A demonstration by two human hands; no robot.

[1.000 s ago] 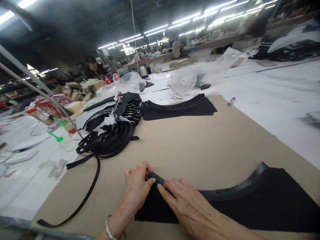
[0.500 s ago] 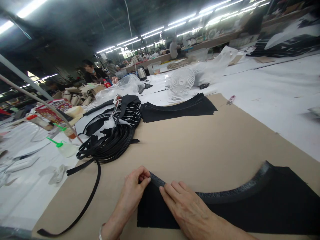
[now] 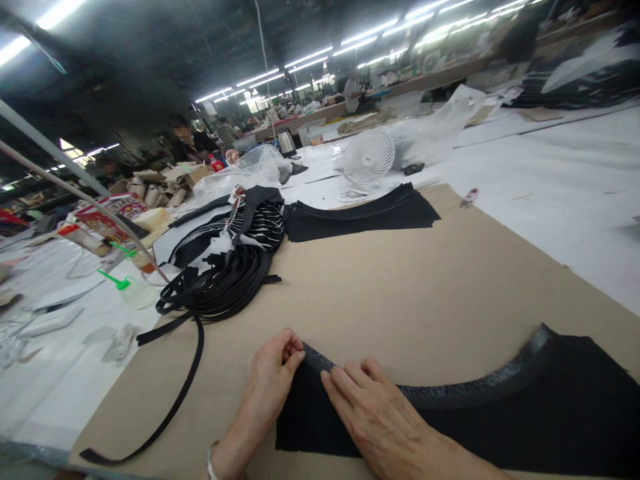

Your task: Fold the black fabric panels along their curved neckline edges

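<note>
Far out to the left of the left grip (image 3: 273, 370), two squeeze bottles (image 3: 135, 295) with green nozzles sit on the white worktop (image 3: 95, 367). Nearer that grip, one loose black strip (image 3: 191, 381) curves across the brown sheet (image 3: 380, 287), and beyond it lies one coiled bundle of black strips (image 3: 235, 293). The left grip, one silver bangle (image 3: 211, 460) at its wrist, is closed in a pinch, thumb and forefinger on the upper left corner of one black fabric panel (image 3: 480, 427). Well beyond it lie one stack of curved black pieces (image 3: 360, 223), its layers too close to count, and, farther off, one white fan (image 3: 369, 157). The right grip (image 3: 385, 413) bends over the panel's curved dark band (image 3: 450, 397), fingertips down; whether it pinches the cloth, I cannot tell. The panel lies on the sheet, running under this grip and away to its right. Far beyond, one small pink tool (image 3: 469, 198) lies at the sheet's edge.
</note>
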